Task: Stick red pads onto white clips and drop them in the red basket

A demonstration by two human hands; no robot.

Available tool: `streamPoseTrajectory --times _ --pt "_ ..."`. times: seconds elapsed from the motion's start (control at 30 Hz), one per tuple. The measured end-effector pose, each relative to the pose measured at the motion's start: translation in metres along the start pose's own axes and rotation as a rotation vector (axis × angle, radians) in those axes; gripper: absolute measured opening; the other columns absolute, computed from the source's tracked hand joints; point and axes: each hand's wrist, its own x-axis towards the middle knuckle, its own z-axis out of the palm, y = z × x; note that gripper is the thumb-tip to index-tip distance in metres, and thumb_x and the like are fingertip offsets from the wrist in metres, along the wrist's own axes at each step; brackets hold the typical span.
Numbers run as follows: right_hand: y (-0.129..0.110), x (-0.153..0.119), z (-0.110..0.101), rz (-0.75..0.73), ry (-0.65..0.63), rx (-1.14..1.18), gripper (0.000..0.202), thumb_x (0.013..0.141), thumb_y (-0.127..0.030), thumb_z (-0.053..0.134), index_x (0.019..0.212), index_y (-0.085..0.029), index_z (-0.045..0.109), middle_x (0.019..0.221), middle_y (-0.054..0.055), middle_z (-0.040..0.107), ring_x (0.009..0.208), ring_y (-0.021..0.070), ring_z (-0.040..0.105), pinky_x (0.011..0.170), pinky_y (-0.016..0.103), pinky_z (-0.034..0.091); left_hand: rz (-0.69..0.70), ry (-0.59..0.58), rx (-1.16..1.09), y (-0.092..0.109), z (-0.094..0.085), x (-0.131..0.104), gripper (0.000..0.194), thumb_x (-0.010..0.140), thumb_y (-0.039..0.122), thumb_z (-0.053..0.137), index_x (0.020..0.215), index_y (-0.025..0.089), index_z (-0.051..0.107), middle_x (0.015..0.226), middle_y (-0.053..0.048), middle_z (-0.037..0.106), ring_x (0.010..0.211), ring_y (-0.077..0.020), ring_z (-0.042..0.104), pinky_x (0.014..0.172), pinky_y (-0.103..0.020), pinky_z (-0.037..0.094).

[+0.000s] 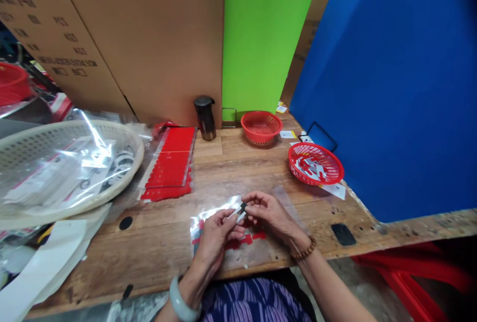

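Between my two hands is a small flat piece, white with a black end point(241, 209), held just above the table near its front edge. My left hand point(219, 230) pinches its white part between thumb and fingers. The fingers of my right hand point(265, 211) are closed on the black end. Beneath both hands lies a clear plastic sheet point(197, 222) with red cut pieces point(238, 242) on it, partly covered by my fingers. What exactly the small piece is I cannot make out.
A red basket point(316, 163) of red and white pieces stands to the right, another red basket point(261, 127) behind. Red sheets point(171, 158) lie left of centre by a dark flask point(205, 118). A large white basket point(74, 207) fills the left. Blue board point(402, 88) walls the right.
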Motion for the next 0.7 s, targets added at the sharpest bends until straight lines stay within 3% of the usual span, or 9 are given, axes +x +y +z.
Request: streamPoseTrajectory --times 0.2,0.4,0.5,0.6,0.7 --pt "0.007 -0.013 -0.006 0.007 -0.061 0.033 0.031 0.069 -0.032 0.073 0.095 -0.017 0.062 0.072 -0.001 0.062 0.060 0.0088 0.056 0.058 0.021 0.044 -0.126 -0.107 -0.052 0.003 0.002 -0.008 0.018 0.068 0.017 0.073 0.082 0.008 0.065 0.071 -0.007 0.068 0.049 -0.0069 0.061 0.049 -0.014 0.051" --pt "0.008 -0.024 0.005 0.017 0.022 -0.036 0.026 0.072 -0.034 0.070 0.090 -0.018 0.061 0.064 -0.003 0.059 0.056 0.0091 0.055 0.055 0.021 0.043 -0.173 -0.153 -0.079 0.002 0.001 -0.008 0.012 0.070 0.013 0.071 0.078 0.007 0.066 0.069 -0.007 0.068 0.049 -0.0063 0.060 0.048 -0.012 0.051" --pt "0.008 -0.028 0.002 0.022 0.079 -0.076 0.034 0.072 -0.032 0.069 0.101 -0.020 0.060 0.078 -0.001 0.062 0.058 0.0088 0.055 0.055 0.021 0.043 -0.195 -0.130 -0.102 0.001 0.000 -0.005 0.009 0.072 0.010 0.068 0.079 0.007 0.065 0.067 -0.007 0.068 0.048 -0.0068 0.061 0.050 -0.013 0.052" --pt "0.012 -0.031 -0.011 -0.021 0.240 -0.173 0.042 0.074 -0.032 0.065 0.113 -0.022 0.053 0.094 0.001 0.060 0.063 0.0096 0.055 0.058 0.023 0.044 -0.150 -0.004 -0.100 0.001 -0.003 0.002 0.006 0.074 0.007 0.065 0.080 0.007 0.062 0.069 -0.009 0.069 0.052 -0.0102 0.064 0.052 -0.016 0.054" --pt "0.019 -0.032 -0.022 -0.087 0.434 -0.461 0.019 0.079 -0.031 0.058 0.093 -0.018 0.060 0.081 0.001 0.060 0.069 0.0136 0.055 0.066 0.026 0.044 -0.067 0.066 -0.072 -0.001 -0.007 0.010 0.010 0.076 0.007 0.063 0.086 0.007 0.060 0.077 -0.012 0.072 0.060 -0.0133 0.068 0.059 -0.019 0.056"
